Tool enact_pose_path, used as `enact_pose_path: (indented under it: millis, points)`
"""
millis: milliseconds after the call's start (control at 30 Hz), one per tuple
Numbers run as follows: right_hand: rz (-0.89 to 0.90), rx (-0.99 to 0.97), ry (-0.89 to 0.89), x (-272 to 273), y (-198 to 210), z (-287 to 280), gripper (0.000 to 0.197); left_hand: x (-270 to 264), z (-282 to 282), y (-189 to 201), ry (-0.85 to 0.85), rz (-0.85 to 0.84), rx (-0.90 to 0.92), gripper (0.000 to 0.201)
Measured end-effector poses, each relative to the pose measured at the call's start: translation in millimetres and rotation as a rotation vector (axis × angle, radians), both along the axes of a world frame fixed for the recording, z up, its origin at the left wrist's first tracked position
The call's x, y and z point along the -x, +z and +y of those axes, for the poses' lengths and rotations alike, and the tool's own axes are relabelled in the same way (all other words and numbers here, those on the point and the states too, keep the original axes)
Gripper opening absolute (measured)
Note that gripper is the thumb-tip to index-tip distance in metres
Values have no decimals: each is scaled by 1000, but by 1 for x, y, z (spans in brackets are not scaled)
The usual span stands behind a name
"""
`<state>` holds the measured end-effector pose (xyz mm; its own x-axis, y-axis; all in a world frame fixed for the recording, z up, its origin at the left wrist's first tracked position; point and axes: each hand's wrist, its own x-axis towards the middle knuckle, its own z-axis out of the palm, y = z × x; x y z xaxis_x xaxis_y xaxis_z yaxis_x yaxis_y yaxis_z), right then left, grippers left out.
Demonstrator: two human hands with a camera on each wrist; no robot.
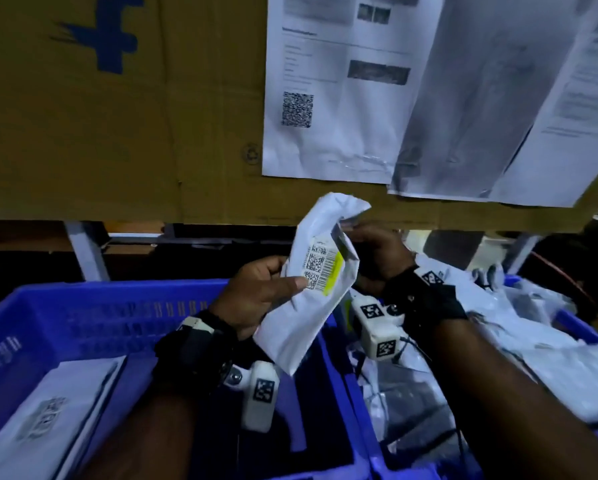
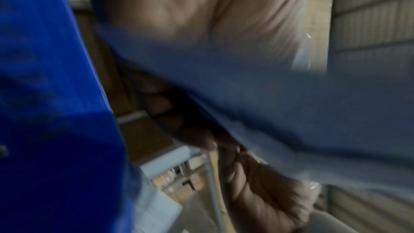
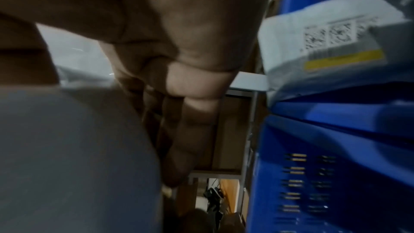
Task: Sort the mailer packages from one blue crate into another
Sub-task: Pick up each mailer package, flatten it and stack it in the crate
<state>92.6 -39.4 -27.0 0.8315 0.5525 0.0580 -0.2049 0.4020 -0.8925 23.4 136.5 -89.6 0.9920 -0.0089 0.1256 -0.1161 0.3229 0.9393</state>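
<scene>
Cardboard sheeting [image 1: 117, 116] hung with printed papers [image 1: 342, 84] fills the wall behind your two crates. From the head view, your left hand [image 1: 256, 296] pinches the white mailer [image 1: 311, 289] at its left edge, thumb laid just beside the barcode label [image 1: 323, 268], while your right hand [image 1: 377, 252] curls behind its upper right edge. You hold the mailer upright, label facing you, above the gap where the left blue crate [image 1: 93, 317] and the right blue crate [image 1: 577, 327] meet. The left crate has one flat package [image 1: 69, 403] lying in it; the right one is heaped with mailers [image 1: 532, 358]. My reading: you are at the label check, picked but not yet placed.

At the left wrist, the picture is blurred. A grey sheet, probably the held mailer [image 2: 280, 95], crosses the frame with your fingers [image 2: 257, 183] folded under it, and a blue crate wall [image 2: 56, 112] stands close at the left.

At the right wrist, your curled fingers [image 3: 190, 104] press against the grey sheet [image 3: 74, 148], likely the same mailer, though the contact is half hidden. A vented blue crate wall [image 3: 336, 174] rises at the right, with another labelled mailer [image 3: 336, 42] lying over its rim.

Next, I judge, you need to release one hand, carry the mailer over the sparser left crate and lay it flat. It looks soft and will sag, so support it low.
</scene>
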Motion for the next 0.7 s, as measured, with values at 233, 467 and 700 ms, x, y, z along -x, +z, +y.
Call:
enact_pose_path:
  millis: [233,467,700]
  points:
    - [-45,163,23,-18,-22,13,30,-14,16,-2,282,23,-128,12]
    - [-290,358,-62,-21,-51,39,30,-10,21,-1,340,11,-197,37]
    - [-191,321,17,-17,-65,50,17,-11,35,-2,341,64,-159,17]
